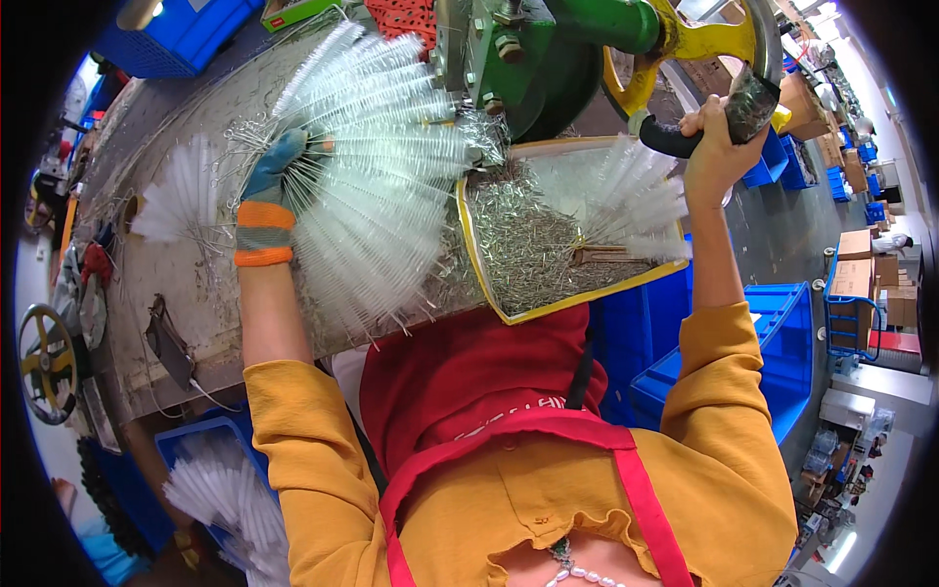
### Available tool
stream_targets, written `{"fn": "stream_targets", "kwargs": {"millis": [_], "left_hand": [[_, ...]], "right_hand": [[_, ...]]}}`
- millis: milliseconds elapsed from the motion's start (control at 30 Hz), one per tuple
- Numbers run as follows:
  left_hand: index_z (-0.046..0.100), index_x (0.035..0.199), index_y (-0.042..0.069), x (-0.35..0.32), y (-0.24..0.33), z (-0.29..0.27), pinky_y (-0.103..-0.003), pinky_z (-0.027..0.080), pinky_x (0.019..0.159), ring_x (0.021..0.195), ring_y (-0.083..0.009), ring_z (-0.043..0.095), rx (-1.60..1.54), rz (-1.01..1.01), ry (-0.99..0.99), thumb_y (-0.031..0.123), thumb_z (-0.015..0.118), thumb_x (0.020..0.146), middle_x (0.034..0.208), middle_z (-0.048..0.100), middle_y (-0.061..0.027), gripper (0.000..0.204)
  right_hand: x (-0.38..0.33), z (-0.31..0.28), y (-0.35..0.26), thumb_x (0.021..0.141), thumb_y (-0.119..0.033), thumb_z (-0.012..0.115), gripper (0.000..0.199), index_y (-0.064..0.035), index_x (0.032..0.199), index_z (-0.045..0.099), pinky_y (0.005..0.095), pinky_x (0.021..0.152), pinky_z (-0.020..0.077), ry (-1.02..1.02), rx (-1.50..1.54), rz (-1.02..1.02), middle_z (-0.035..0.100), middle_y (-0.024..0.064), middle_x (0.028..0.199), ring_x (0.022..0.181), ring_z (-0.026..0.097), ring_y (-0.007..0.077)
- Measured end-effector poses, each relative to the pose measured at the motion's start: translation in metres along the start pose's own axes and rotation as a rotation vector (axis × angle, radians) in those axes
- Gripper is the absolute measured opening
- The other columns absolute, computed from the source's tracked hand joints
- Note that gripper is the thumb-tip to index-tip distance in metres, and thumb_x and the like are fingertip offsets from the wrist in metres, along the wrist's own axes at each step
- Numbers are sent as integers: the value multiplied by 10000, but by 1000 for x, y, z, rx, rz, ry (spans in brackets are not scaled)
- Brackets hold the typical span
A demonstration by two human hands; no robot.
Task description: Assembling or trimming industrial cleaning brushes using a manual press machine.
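My left hand [274, 181], in a grey-blue glove with an orange striped cuff, is closed round the wire stems of a wide fan of white-bristled tube brushes [377, 215]. The fan's right edge reaches the metal jaw area [484, 137] of a green machine [548, 68]; the bristles hide the exact contact there. My bare right hand [724, 147] is wrapped round the dark handle [675, 137] of the machine's yellow handwheel [641, 73]. Below the machine, a yellow-edged tray [528, 235] holds many short wire clippings and a few more white brushes [626, 201].
Another bunch of white brushes [181, 196] lies on the worn bench [147, 303] at left. A blue crate [235, 430] of brushes stands below the bench. Blue bins [724, 352] are under my right arm. A second handwheel [47, 362] is at far left.
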State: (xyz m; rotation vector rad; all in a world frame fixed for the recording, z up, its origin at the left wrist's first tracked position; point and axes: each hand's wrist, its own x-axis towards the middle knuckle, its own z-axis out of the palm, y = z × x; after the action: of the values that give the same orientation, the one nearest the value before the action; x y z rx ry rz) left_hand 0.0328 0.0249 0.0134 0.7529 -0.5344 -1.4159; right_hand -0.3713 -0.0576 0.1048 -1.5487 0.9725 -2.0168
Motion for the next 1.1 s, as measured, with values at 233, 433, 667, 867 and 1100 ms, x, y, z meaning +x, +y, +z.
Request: {"fn": "stream_targets", "kwargs": {"millis": [233, 433, 667, 867, 1100], "left_hand": [[544, 909, -30, 6, 2, 7, -331, 508, 733, 768, -277, 609, 125, 27, 137, 60, 606, 733, 856, 600, -166, 207], [583, 828, 1, 13, 2, 7, -285, 527, 654, 704, -227, 617, 165, 11, 178, 71, 627, 722, 789, 618, -126, 135], [573, 845, -12, 25, 5, 2, -274, 530, 646, 705, -220, 617, 144, -38, 122, 79, 633, 718, 796, 617, -128, 167], [568, 862, -20, 23, 7, 6, -293, 542, 653, 725, -240, 619, 136, -11, 171, 46, 633, 711, 825, 608, -139, 177], [560, 886, -23, 24, 5, 7, -313, 549, 640, 711, -257, 616, 53, 92, 353, 28, 618, 719, 834, 602, -153, 184]], "right_hand": [[42, -15, -19, 702, -84, 556, 143, 16, 762, 473, 226, 456, 407, -252, -264, 57, 495, 53, 501, 432, 494, 110], [92, 3, -48, 730, -148, 548, 163, -41, 622, 490, 226, 451, 388, -386, -473, 249, 468, 23, 483, 423, 468, 117], [10, 9, -28, 724, -10, 529, 73, -6, 759, 465, 243, 465, 407, -9, -167, 64, 467, 34, 499, 431, 467, 114], [38, -12, -21, 689, -37, 529, 163, 21, 802, 427, 217, 465, 418, -217, -270, 89, 503, 52, 513, 437, 500, 111], [85, -11, -33, 747, -137, 521, 169, -42, 614, 478, 238, 451, 416, -395, -569, 185, 463, 26, 498, 434, 485, 114]]}}
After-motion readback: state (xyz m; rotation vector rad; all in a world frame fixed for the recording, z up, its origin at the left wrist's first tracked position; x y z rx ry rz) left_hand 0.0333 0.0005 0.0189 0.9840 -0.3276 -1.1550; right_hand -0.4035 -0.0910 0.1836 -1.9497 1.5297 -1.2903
